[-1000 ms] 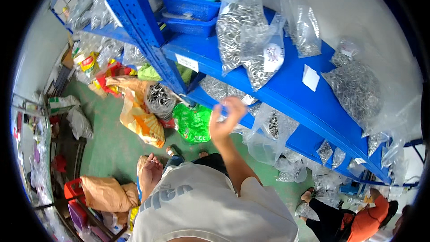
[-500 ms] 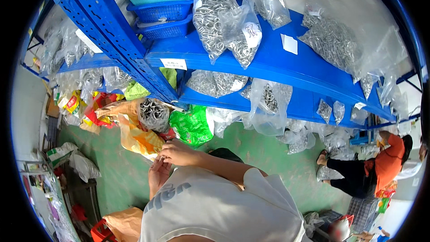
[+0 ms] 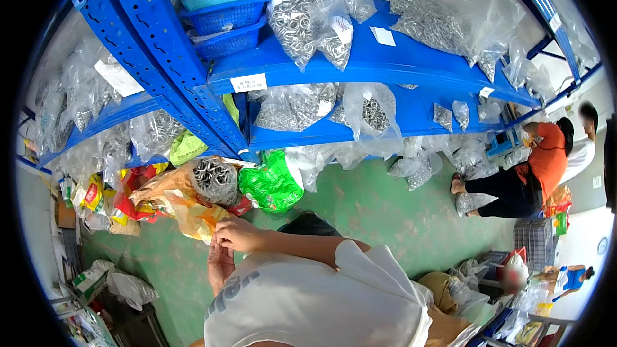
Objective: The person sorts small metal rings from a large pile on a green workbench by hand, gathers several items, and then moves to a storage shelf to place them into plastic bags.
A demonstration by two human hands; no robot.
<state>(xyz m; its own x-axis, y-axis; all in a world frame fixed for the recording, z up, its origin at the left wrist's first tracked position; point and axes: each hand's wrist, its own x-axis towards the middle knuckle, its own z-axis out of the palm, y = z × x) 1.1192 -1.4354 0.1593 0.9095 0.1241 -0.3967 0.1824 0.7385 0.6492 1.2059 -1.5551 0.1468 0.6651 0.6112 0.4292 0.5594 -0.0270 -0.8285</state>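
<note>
My right hand (image 3: 236, 234) is closed in a pinch, its fingertips meeting those of my left hand (image 3: 220, 265). My left hand is turned palm up, with its fingers bent toward the right one. Whatever small thing lies between them is too small to make out. Just beyond them a yellow and orange sack (image 3: 191, 209) gapes open. In its mouth sits a clear plastic bag of metal rings (image 3: 215, 181). A green plastic sack (image 3: 272, 183) lies to the right of that bag.
A blue metal rack (image 3: 373, 61) spans the far side, loaded with clear bags of metal rings (image 3: 295, 22) and stacked blue baskets (image 3: 226, 18). More bags (image 3: 416, 170) lie on the green floor below. A person in an orange top (image 3: 546, 154) bends at the right. White sacks (image 3: 125, 286) lie at left.
The view has shifted, so the rack looks tilted differently and more of the right side shows. My hands stay together beside the yellow sack. The person in orange appears more upright.
</note>
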